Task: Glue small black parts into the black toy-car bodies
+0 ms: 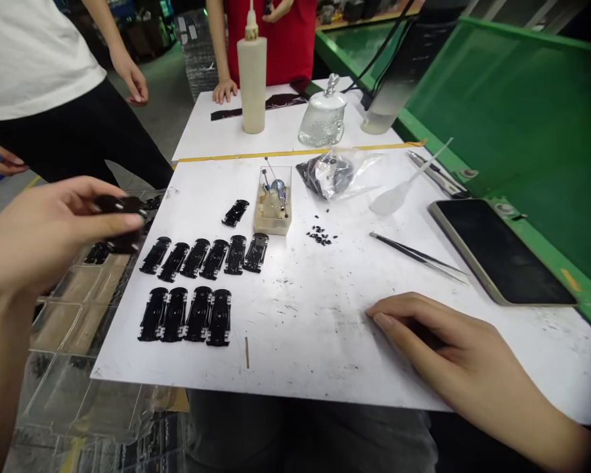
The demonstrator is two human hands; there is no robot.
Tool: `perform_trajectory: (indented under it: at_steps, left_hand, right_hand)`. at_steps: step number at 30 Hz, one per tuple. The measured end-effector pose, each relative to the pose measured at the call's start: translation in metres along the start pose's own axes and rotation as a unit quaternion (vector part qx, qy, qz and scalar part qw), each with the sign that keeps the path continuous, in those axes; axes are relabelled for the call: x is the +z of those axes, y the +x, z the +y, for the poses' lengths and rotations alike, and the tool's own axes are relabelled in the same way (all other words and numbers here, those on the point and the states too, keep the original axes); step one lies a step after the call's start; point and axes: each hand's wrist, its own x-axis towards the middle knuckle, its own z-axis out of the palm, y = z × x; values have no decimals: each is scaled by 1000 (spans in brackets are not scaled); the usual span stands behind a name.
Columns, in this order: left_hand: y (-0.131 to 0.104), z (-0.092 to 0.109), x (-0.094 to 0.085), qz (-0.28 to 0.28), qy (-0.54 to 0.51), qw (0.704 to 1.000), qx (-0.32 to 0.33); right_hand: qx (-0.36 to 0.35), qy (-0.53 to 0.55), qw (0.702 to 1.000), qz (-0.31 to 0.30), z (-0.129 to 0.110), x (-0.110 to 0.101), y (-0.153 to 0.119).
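Note:
My left hand (54, 226) is raised at the left, beyond the table's edge. Its thumb and fingers grip black toy car chassis (123, 205); two seem stacked, though the lower part is blurred. My right hand (443, 348) rests on the white tabletop (305, 341), thumb tip against the fingertips, with nothing seen in it. Two rows of black chassis plates (177, 315) lie on the table's left half, and a single chassis (235, 213) lies above them. Black tweezers (414, 255) lie just beyond my right hand, near a scatter of tiny black parts (321, 235).
Clear trays (59, 328) sit below the table's left edge. Behind the work stand a clear plastic box (273, 220), a plastic bag (332, 174), a squeeze bottle (252, 85) and a glass jar (322, 118). A phone (502, 253) lies right. Two people (270, 46) stand nearby.

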Motion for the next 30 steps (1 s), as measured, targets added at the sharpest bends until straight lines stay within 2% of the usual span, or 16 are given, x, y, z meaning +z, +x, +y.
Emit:
perform_trajectory:
  at_steps: [2,3,4,6,8,11,14,17,19,22,25,30]
  left_hand:
    - [-34,37,11,-154,-128,980,-19]
    - [-51,56,22,-248,-147,957,-38]
    - [-65,72,35,-299,-156,940,-45]
    - [-87,96,61,-322,-129,937,-37]
    - [-96,106,80,-306,-69,950,-14]
    - [-97,102,93,-278,-11,960,15]
    - [-96,89,93,-251,14,967,48]
    - [-97,74,87,-207,70,965,146]
    - [-97,64,83,-191,103,948,233]
    - [-97,48,77,-229,105,912,323]
    - [-96,35,73,-284,94,889,346]
    - [-96,28,73,-291,121,874,369]
  right_hand:
    - [-4,9,1000,-5,-2,0,0]
    - [-6,15,1000,-6,-3,-1,0]
    - [-8,22,1000,-5,-4,-1,0]
    - [-14,34,999,-2,-4,-2,0]
    - [-25,35,999,5,-5,-3,0]
    - [-51,1,999,13,-11,-1,0]
    - [-80,-36,996,11,-25,6,3]
    - [-126,-51,991,7,-50,22,9]
    - [-148,-74,986,10,-69,37,17]
    - [-165,-118,979,-8,-92,60,29]
    - [-172,-139,975,-22,-102,75,38]
    - [-177,-130,975,-17,-93,72,40]
